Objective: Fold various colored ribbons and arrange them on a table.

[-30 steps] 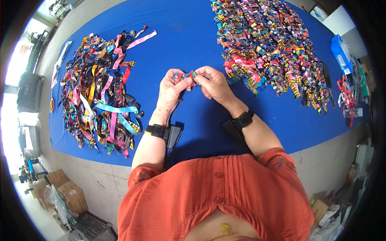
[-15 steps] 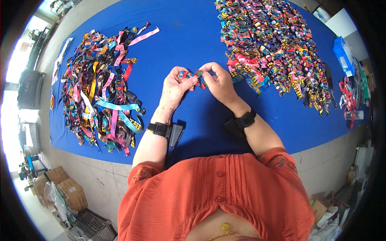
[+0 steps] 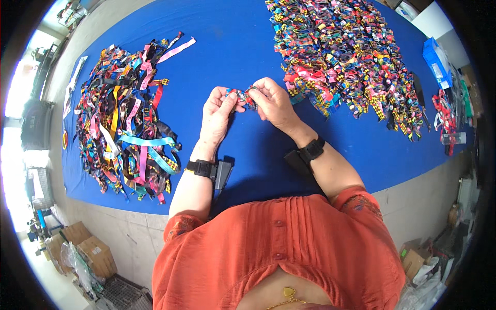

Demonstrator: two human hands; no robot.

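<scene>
In front of me, a short multicoloured patterned ribbon (image 3: 241,97) is bunched between my two hands above the table. My left hand (image 3: 217,110) is closed on its left end, thumb laid over the top. With thumb and fingers, my right hand (image 3: 274,105) pinches the other end. Fingers hide much of the ribbon, so I cannot tell whether it is looped or knotted. Loose ribbons in many colours lie in a tangled pile (image 3: 129,121) to the left. At the far right, small looped ribbons lie in dense rows (image 3: 341,59).
A blue cloth (image 3: 219,59) covers the table. Along its right side are a blue plastic bin (image 3: 436,63), a red bundle of strips (image 3: 444,111) and a clear cylinder (image 3: 453,138). Cardboard boxes (image 3: 96,257) stand on the floor at lower left. Both wrists wear black straps with devices.
The ribbon has turned between my fingers and looks more bunched. My hands have shifted slightly left in the picture, and the whole view has moved a little.
</scene>
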